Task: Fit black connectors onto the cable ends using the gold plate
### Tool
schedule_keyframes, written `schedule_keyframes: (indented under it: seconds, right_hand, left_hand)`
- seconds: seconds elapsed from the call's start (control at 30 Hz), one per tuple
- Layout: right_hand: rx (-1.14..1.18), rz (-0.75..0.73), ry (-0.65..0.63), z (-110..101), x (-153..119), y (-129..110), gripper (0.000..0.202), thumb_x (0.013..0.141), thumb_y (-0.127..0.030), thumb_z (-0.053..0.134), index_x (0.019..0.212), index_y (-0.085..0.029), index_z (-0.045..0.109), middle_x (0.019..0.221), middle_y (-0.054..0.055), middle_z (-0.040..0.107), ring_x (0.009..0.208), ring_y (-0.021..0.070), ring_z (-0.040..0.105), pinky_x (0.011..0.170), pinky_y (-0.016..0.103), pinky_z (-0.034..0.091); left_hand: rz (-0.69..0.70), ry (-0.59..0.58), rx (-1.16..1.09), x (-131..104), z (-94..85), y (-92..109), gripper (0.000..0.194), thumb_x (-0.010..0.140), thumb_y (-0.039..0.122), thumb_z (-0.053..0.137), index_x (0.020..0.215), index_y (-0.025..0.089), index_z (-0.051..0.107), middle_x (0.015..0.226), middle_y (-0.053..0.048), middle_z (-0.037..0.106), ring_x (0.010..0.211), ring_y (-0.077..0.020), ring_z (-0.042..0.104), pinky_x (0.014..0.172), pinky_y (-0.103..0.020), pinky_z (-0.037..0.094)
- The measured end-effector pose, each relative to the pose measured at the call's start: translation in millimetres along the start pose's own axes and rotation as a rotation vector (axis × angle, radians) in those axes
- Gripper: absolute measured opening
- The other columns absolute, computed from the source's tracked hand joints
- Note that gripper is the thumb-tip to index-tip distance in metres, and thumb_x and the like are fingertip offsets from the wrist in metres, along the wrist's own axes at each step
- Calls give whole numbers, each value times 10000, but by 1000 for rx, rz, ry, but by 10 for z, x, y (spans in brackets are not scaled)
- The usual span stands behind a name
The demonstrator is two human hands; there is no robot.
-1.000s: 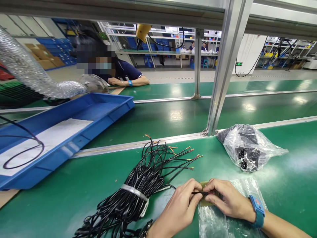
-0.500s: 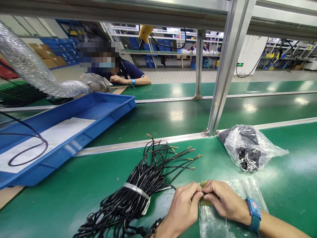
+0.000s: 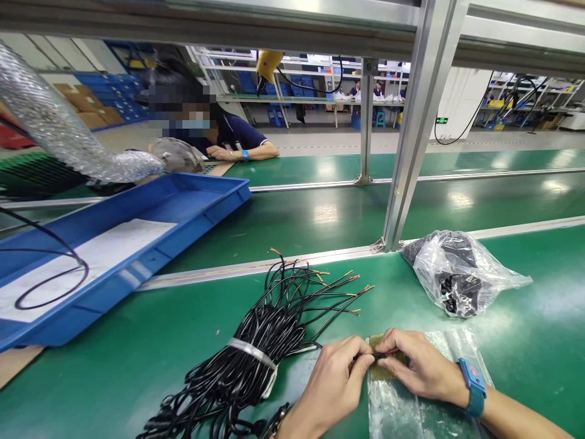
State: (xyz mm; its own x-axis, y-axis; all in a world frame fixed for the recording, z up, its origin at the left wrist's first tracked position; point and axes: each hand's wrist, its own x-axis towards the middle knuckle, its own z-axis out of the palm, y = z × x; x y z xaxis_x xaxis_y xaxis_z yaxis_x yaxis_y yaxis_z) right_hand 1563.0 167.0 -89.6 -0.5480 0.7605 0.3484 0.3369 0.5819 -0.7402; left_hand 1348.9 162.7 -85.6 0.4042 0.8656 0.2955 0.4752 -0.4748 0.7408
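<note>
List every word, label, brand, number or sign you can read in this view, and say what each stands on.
No text reads clearly.
Green sign on the white pillar: lit symbols, too small to read.
Red mark on the blue strap above the right hand: too small to read.
White sheet in the blue tray: no legible print.

A green surface [image 3: 159,341] is carrying a strapped cable bundle [image 3: 244,378], a filled clear bag [image 3: 461,274] and flat plastic [image 3: 395,414].
</note>
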Motion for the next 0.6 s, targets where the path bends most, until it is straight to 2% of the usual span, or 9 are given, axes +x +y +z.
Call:
schedule_keyframes:
  seconds: [0.33,0.6]
  right_hand:
    - [16,-32,14,53,16,-18,106,1011,-266,516,947,-210,580,784,16,650,659,142,568,627,248,427]
    - [9,-50,27,77,18,1,140,1015,-279,517,931,-200,597,770,18,653,641,133,555,608,241,419]
  left_hand:
    - [31,8,51,-55,93,-24,268,959,183,433,696,215,476,592,30,541,530,-117,468,527,-245,307]
    - [-13,-3,32,-35,90,3,266,957,177,436,698,219,479,598,30,561,530,-124,496,537,-260,313]
